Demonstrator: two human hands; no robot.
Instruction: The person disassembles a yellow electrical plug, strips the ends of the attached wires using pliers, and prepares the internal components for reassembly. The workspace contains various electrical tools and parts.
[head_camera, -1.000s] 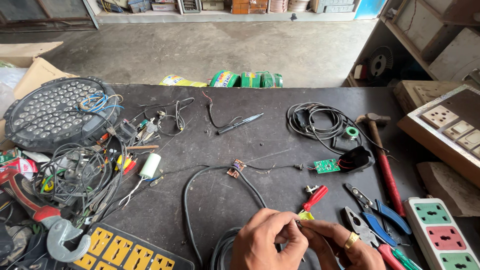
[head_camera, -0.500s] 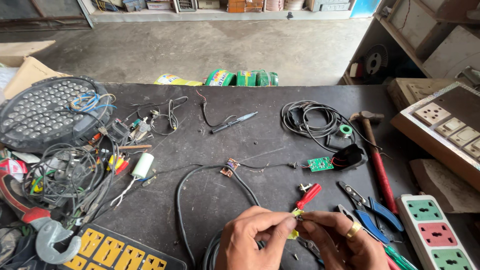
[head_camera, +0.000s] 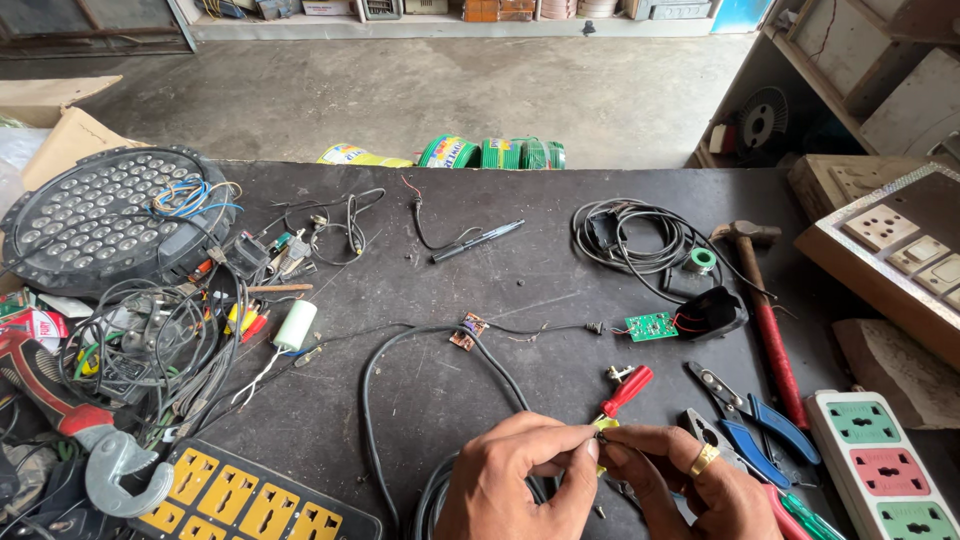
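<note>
Both hands meet at the near table edge: left hand and right hand pinch fingertips together on a small yellow piece, possibly a connector, just below the red-handled screwdriver, beside a black cable.

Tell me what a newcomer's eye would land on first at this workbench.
First, the two hands at the near edge: the left hand and the ringed right hand pinch a small yellow-tipped part between their fingertips over the black tabletop. Next, the big round black lamp panel studded with small lenses at far left. Then the red-handled hammer and the white power strip with green and red sockets on the right.
</note>
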